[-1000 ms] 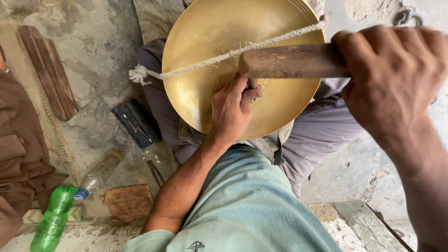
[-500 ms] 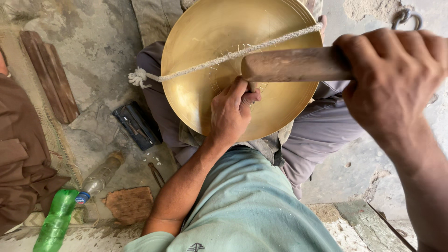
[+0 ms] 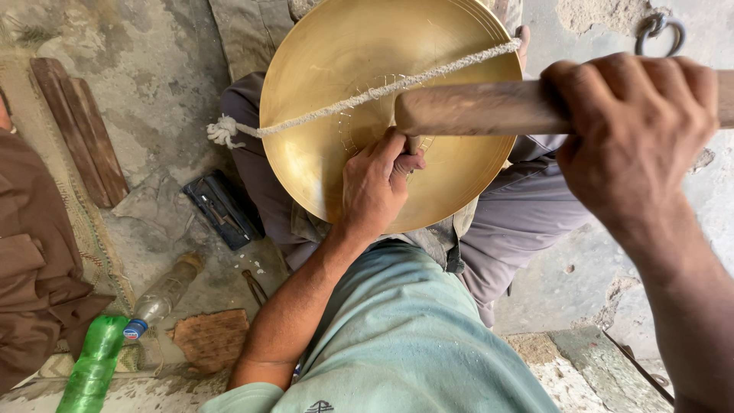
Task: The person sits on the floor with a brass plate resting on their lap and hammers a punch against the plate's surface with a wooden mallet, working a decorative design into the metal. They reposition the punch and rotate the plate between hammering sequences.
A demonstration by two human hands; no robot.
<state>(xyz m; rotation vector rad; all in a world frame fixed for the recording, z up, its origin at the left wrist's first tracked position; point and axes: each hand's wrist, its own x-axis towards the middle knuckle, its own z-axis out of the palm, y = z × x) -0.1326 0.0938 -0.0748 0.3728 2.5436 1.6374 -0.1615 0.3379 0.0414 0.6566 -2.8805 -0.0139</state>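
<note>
Brass dish [image 3: 336, 92]: large, round, shallow, golden; propped on my lap over my grey trousers [image 3: 520, 222], hollow face toward me. Rope [image 3: 367, 95]: pale twisted cord, stretched across the dish face from the upper right rim to a knot past the left rim. Wooden handle [image 3: 474, 108]: thick, brown, lying level across the right half of the dish, its blunt end near the dish centre. My right hand [image 3: 634, 130]: fingers wrapped tight around the handle, above the dish's right edge. My left hand [image 3: 376, 183]: fingers curled closed against the lower centre of the dish, just under the handle's end; what it pinches I cannot tell. Floor [image 3: 153, 84]: rough grey stone. Wooden slats [image 3: 80, 126]: two, dark, lying at the left. Black case [image 3: 223, 208]: flat, beside my left knee. Green bottle [image 3: 95, 363]: plastic, blue cap, lower left. Clear bottle [image 3: 164, 291]: lying just above it. Brown cloth [image 3: 34, 260]: heaped at the left edge. Metal ring [image 3: 656, 32]: upper right, on the floor.
</note>
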